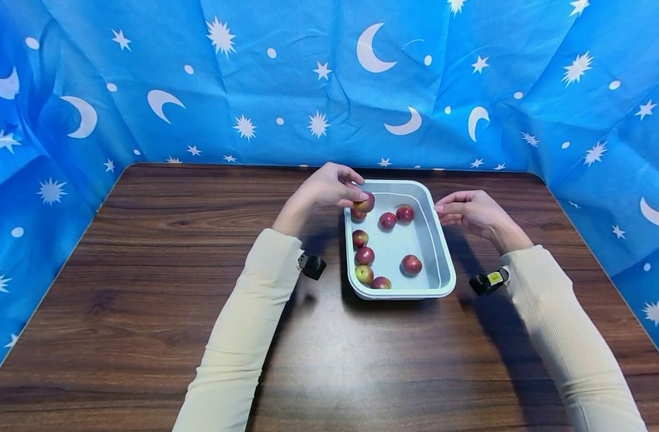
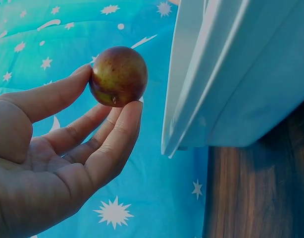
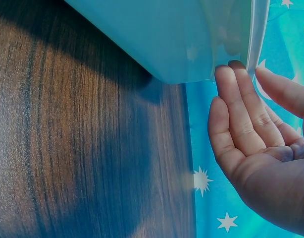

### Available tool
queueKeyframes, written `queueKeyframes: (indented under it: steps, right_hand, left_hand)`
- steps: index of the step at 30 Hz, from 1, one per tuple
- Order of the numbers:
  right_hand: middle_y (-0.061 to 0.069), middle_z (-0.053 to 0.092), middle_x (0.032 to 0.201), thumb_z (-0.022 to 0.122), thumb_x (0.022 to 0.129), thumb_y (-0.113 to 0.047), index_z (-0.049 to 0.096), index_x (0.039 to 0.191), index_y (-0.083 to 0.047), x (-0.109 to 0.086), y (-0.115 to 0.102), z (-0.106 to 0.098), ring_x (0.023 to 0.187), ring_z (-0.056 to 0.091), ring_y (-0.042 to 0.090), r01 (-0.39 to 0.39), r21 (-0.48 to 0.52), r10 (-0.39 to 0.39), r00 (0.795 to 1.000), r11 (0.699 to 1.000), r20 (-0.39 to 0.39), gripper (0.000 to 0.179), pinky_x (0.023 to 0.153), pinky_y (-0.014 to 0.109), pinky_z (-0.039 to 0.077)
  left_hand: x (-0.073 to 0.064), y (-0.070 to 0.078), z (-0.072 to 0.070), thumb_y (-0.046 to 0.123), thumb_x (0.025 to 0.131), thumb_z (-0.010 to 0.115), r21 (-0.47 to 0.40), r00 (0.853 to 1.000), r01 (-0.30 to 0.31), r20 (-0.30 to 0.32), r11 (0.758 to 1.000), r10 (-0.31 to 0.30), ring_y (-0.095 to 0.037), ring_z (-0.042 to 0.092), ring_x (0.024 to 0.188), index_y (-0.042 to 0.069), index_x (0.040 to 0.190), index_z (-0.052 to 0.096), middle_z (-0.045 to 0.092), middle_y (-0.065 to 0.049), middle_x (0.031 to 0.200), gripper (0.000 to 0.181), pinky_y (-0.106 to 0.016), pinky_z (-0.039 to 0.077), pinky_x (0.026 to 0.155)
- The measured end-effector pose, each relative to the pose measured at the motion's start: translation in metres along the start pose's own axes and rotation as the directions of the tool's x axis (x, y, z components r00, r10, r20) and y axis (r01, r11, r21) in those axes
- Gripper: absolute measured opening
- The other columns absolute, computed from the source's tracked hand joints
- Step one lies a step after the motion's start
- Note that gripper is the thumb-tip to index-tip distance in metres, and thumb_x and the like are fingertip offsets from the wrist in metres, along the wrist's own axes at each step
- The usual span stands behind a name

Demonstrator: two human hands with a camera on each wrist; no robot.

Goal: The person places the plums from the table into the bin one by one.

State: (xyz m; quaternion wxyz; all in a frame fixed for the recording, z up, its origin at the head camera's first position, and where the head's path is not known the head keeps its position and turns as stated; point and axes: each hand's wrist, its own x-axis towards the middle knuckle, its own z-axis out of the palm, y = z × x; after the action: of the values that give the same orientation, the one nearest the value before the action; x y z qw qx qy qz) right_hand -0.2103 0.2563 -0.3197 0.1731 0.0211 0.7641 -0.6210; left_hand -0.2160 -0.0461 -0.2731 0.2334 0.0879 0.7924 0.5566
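Note:
My left hand [image 1: 331, 185] pinches a reddish-green plum [image 2: 119, 77] between thumb and fingertips. It holds the plum over the far left part of a white plastic basin [image 1: 391, 247]. Inside the basin lie several plums: a row along the left wall, two touching or nearly so [image 1: 405, 213] toward the back, and a single plum [image 1: 411, 265] at the front right. On the basin's right side, my right hand [image 1: 475, 213] grips the rim, thumb at the edge and fingertips against the outer wall, as the right wrist view shows.
The basin stands on a dark brown wooden table [image 1: 162, 288], toward its back edge. Behind and at both sides hangs a blue cloth [image 1: 286, 84] printed with white moons and stars. Each wrist carries a small black camera [image 1: 313, 266].

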Motion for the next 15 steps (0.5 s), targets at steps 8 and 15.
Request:
queueKeyframes:
  steps: [8,15]
  right_hand:
    - [0.004,0.067,0.079,0.06,0.088,-0.008,0.069,0.088,-0.006,-0.0007,0.0,0.0002,0.071,0.065,0.018,-0.001,0.009,0.001,1.0,1.0,-0.003,0.009,0.072,0.031,0.053]
    - [0.006,0.067,0.078,0.062,0.086,-0.007,0.069,0.089,-0.004,-0.0006,0.0014,0.0009,0.071,0.066,0.019,0.011,0.032,-0.011,1.0,0.999,0.0,0.008,0.072,0.031,0.053]
  left_hand:
    - [0.0016,-0.0021,0.0013,0.009,0.086,0.064,0.005,1.0,-0.006,-0.005,1.0,0.006,-0.024,0.058,0.09,0.0,0.116,0.055,0.056,-0.014,0.103,0.033,-0.037,0.048,0.086]
    - [-0.0018,-0.0044,-0.0055,0.009,0.086,0.063,0.015,1.0,-0.012,-0.019,1.0,0.013,-0.028,0.057,0.098,-0.002,0.12,0.053,0.055,-0.014,0.103,0.036,-0.033,0.049,0.084]
